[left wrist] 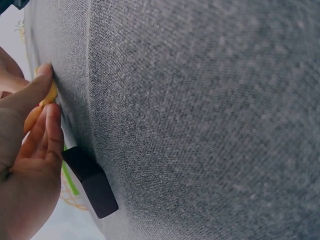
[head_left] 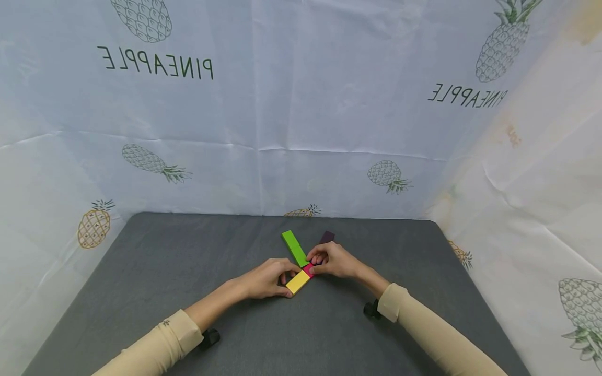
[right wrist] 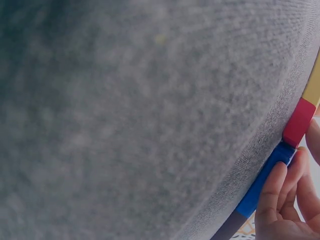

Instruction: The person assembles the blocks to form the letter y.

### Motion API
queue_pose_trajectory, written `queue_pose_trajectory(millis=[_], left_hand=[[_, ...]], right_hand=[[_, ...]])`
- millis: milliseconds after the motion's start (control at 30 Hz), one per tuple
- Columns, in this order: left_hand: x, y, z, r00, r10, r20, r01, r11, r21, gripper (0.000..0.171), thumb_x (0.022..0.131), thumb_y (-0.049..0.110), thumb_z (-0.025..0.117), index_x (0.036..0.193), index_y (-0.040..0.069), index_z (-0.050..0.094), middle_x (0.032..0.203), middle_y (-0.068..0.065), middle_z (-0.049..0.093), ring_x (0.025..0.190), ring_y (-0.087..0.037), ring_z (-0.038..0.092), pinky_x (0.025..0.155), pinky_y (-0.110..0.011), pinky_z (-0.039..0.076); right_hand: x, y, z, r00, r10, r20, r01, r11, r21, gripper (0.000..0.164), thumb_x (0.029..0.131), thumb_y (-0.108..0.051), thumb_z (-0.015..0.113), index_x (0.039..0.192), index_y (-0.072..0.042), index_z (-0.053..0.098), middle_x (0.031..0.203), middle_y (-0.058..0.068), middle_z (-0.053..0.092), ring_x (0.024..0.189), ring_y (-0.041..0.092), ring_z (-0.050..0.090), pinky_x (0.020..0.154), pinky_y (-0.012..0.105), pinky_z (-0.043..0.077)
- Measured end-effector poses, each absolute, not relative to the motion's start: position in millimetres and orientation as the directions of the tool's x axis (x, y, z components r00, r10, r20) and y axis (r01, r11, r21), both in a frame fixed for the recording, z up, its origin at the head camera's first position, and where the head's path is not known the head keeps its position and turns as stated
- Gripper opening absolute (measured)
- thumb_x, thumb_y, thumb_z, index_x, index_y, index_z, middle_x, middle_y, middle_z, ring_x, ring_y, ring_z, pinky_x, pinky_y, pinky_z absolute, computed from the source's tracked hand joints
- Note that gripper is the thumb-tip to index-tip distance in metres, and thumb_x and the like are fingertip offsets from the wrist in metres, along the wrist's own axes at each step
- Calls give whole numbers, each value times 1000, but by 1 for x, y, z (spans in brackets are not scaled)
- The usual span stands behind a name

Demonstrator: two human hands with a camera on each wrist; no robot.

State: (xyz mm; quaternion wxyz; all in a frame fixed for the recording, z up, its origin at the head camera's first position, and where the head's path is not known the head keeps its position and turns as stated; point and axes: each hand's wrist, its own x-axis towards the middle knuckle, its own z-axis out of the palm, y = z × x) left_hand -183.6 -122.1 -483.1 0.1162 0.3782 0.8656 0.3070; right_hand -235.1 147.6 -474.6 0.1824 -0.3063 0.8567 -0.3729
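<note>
A yellow block (head_left: 298,282) lies flat on the dark table, its end against a red block (head_left: 308,270). My left hand (head_left: 268,278) pinches the yellow block between thumb and fingers. My right hand (head_left: 337,259) has curled fingers at a blue block (right wrist: 265,177), which it hides in the head view. The right wrist view shows yellow, red, blue and a dark purple block (right wrist: 230,227) in one line. Just beyond the fingers, green blocks (head_left: 293,248) form a slanting line. Dark rectangular blocks (left wrist: 92,182) appear beside the left hand in the left wrist view.
The grey cloth-covered table (head_left: 188,250) reaches back to a pale curtain (head_left: 329,104) printed with pineapples, which also hangs at both sides. Small black devices (head_left: 210,338) sit under both wrists.
</note>
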Motion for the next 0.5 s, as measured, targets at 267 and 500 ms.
queue_pose_trajectory(millis=[267, 500], left_hand=[[-183, -122, -483, -685, 727, 35, 586, 522, 620, 54, 93, 17, 87, 141, 3, 68, 116, -6, 72, 87, -8, 62, 77, -18, 52], [-182, -123, -485, -680, 731, 52, 587, 500, 637, 53, 93, 15, 88, 140, 3, 69, 116, -7, 72, 87, -7, 63, 77, -18, 54]], right_hand=[[-235, 147, -472, -747, -660, -85, -388, 535, -750, 25, 97, -13, 82, 118, -1, 76, 100, 9, 72, 84, 4, 59, 78, 20, 54], [-233, 147, -472, -743, -664, -84, -384, 526, -759, 25, 97, -12, 82, 118, 0, 76, 99, 9, 71, 84, 4, 60, 77, 20, 55]])
